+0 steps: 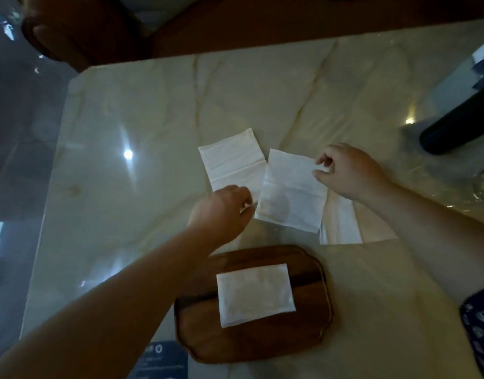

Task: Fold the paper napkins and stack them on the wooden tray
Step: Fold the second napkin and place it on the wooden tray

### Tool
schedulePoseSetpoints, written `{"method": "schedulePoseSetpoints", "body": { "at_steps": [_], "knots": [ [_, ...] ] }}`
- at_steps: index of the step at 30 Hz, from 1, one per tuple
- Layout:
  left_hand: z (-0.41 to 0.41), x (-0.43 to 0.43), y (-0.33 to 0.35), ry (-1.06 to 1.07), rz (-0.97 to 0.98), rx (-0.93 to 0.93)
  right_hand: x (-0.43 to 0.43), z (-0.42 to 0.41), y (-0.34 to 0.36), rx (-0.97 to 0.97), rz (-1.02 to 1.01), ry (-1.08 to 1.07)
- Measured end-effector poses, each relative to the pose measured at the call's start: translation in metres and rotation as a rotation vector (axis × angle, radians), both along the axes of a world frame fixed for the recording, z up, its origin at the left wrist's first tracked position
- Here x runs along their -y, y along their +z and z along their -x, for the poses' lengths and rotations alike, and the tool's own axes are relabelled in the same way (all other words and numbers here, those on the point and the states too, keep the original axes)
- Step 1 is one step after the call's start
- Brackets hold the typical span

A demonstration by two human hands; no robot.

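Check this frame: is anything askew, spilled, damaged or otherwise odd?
Nothing spilled or torn. The folded napkin lies slightly crooked on the tray, turned a little against its edges. Both hands hold a napkin by opposite corners, above the table; another lies flat beside it.

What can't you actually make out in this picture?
- Head view: how many napkins are in the folded stack on the wooden tray; only the top shows.
- Dark object at right: cut off by the edge.
- Blue printed item: text too small, cut by the bottom edge.
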State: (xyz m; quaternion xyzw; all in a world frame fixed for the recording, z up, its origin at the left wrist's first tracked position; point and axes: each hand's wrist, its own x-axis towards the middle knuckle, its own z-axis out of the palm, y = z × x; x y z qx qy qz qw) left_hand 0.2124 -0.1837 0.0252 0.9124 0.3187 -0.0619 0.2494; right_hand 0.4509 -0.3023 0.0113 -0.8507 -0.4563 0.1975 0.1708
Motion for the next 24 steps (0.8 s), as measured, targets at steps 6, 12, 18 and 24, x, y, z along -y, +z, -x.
{"method": "schedulePoseSetpoints", "body": {
  "at_steps": [6,12,18,24],
  "knots": [
    [-0.08,-0.04,-0.003,-0.138,-0.13,0.048,-0.004,-0.028,-0.017,0.064,0.062,-0.08],
    [-0.136,-0.063,-0.025,-0.318,-0.174,-0.121,-0.003,-0.033,-0.032,0.04,0.04,-0.074],
    [-0.148,-0.062,-0.038,-0.386,-0.238,-0.149,-0.004,-0.034,-0.038,0.038,-0.017,-0.054],
    [-0.134,-0.057,-0.036,-0.361,-0.277,0.01,0.005,-0.016,-0.022,-0.036,-0.144,-0.111]
  ]
}}
